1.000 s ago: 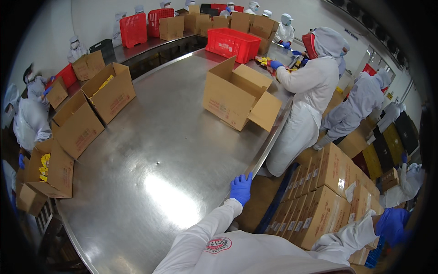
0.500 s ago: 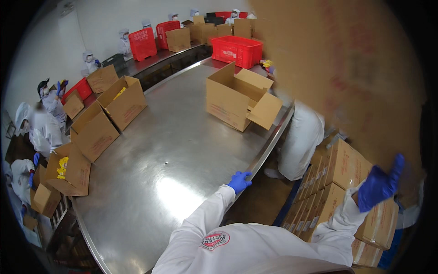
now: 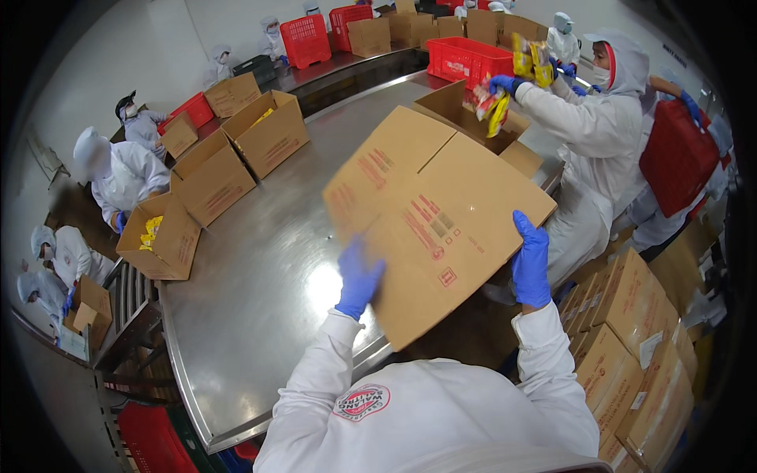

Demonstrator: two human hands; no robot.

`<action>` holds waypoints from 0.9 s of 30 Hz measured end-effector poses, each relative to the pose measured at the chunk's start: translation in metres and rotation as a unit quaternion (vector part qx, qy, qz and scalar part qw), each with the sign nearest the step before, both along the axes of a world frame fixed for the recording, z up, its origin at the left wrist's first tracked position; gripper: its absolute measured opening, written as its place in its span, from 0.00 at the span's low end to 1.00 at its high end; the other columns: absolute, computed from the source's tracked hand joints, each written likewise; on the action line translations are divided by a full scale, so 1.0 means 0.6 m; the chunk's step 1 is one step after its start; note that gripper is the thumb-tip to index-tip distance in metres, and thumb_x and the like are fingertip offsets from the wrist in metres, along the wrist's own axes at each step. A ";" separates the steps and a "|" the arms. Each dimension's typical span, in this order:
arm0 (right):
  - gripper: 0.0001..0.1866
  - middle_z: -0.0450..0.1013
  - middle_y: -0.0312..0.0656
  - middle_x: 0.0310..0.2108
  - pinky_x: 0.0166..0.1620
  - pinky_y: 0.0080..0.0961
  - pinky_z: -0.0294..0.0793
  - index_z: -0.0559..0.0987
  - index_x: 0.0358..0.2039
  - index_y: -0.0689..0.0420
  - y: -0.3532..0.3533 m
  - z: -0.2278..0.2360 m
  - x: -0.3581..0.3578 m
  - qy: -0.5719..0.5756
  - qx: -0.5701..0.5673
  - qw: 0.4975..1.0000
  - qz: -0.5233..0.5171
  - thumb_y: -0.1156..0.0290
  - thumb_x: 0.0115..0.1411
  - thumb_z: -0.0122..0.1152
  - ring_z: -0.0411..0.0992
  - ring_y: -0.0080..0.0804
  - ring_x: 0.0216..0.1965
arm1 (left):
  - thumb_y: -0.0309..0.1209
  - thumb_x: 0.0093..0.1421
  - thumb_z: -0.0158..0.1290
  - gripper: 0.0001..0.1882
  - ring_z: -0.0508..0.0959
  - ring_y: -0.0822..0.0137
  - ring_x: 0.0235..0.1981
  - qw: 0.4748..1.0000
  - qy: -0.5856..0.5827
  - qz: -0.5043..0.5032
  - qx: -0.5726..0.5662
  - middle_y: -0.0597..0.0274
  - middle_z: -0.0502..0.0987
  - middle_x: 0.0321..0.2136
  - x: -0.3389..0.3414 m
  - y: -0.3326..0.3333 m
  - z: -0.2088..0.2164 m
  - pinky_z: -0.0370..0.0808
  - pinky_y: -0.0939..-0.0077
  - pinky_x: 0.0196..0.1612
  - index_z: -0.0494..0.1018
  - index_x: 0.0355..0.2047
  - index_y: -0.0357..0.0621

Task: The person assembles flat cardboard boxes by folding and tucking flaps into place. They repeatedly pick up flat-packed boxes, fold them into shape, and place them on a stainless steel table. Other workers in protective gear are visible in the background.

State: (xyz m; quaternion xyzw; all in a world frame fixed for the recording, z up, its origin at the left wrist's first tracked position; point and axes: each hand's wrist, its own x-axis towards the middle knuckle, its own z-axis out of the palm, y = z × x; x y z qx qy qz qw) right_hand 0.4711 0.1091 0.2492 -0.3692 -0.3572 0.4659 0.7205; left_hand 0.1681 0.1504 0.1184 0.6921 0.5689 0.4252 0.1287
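Observation:
In front of me, above the steel table, a flattened cardboard box with red print is held up at a tilt. My right hand, in a blue glove, grips its right edge. My left hand, also gloved in blue, is at the box's lower left edge; motion smears its fingers, so their grip is unclear. Behind the cardboard stands an open carton, partly hidden. Over that carton a co-worker in white holds yellow packets.
Open cartons line the left side of the steel table, some with yellow packets inside. A red crate stands at its far end. Stacked sealed cartons are at my right. Several co-workers stand around, one with a dark red crate.
The cardboard box has come from the upper right to the front of me. My left hand has left the table edge for the box, and my right hand now holds its right edge.

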 end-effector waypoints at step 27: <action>0.24 0.75 0.44 0.39 0.51 0.42 0.70 0.79 0.37 0.59 0.033 0.090 -0.312 -0.342 0.577 0.720 0.179 0.48 0.62 0.50 0.72 0.47 0.48 | 0.41 0.64 0.42 0.18 0.55 0.56 0.65 0.937 -0.203 -0.220 0.178 0.53 0.61 0.62 -0.019 0.071 0.292 0.52 0.64 0.63 0.77 0.47 0.49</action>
